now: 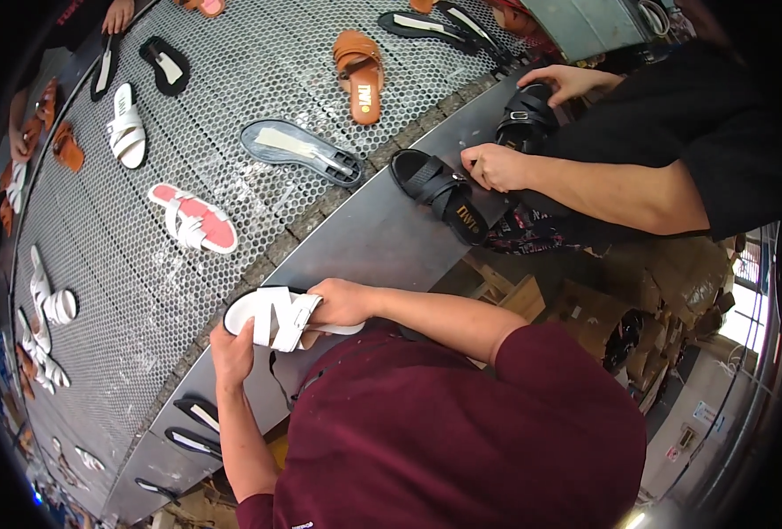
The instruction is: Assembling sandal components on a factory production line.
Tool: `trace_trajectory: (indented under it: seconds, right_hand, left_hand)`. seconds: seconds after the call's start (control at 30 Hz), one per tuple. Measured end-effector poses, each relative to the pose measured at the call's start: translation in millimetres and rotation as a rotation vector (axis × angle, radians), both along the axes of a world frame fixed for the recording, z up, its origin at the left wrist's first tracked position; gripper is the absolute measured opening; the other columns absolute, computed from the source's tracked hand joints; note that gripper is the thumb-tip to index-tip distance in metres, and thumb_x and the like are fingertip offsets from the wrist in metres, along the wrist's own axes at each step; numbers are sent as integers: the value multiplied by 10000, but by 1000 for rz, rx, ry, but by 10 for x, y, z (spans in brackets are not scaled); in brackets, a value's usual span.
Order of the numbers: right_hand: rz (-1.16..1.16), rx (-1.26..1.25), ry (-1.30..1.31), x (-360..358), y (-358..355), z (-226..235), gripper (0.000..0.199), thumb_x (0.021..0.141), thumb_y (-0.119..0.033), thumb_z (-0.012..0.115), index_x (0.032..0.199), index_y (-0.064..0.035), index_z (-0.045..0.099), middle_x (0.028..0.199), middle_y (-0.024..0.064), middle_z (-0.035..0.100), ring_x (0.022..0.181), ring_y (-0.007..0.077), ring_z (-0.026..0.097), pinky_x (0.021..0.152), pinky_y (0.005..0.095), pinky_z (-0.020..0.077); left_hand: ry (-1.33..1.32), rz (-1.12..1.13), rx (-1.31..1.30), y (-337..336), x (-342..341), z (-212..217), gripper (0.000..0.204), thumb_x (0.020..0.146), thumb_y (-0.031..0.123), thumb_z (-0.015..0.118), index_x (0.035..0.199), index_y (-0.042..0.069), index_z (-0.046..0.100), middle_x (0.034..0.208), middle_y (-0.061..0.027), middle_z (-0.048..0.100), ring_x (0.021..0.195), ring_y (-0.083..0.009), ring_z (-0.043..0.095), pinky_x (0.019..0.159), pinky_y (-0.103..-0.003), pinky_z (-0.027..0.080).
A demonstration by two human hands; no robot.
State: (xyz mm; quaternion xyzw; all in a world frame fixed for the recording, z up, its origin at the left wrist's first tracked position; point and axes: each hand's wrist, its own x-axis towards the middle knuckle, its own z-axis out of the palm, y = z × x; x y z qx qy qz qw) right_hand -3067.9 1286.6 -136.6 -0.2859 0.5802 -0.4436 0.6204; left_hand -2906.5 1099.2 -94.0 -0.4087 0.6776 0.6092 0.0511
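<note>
A white sandal (275,319) with wide crossing straps is held between my two hands, over the metal ledge at the near side of the conveyor. My left hand (232,351) grips its toe end, the thumb lying on the footbed. My right hand (342,304) reaches in under the straps from the heel side, its fingers partly hidden by the sandal. Along the sandal's far edge shows a dark rim, perhaps a sole against it; I cannot tell.
A perforated conveyor (259,70) carries a white sandal with a pink footbed (208,220), a brown sandal (364,97) and a grey sole (290,145). Black soles (193,441) lie on the ledge (364,242). At right, a co-worker's hands (501,167) handle black sandals (431,181).
</note>
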Motion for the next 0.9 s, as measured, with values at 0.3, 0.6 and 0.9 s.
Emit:
trace_trajectory:
  seconds: [0.3,0.6,0.9]
  right_hand:
    - [149,-16,271,-148,59,18,383,828,-399,586,809,-25,665,799,196,668,764,346,650,697,405,493]
    - [256,75,219,-301,106,53,453,737,-436,641,856,0,674,878,227,663,838,373,635,743,422,490]
    - [277,170,428,-720,356,18,411,700,-367,690,889,-4,653,907,202,657,883,352,626,782,415,489]
  left_hand:
    - [-131,-249,-127,-45,-291,90,239,910,173,560,985,-42,634,790,-46,639,733,-111,567,680,-269,459]
    - [-157,-157,-214,110,-113,-263,203,902,150,568,882,-40,634,777,-81,650,738,-122,578,694,-286,468]
    - [-104,152,-100,211,-7,-381,219,931,155,558,972,-48,629,830,-30,627,752,-82,543,696,-244,456]
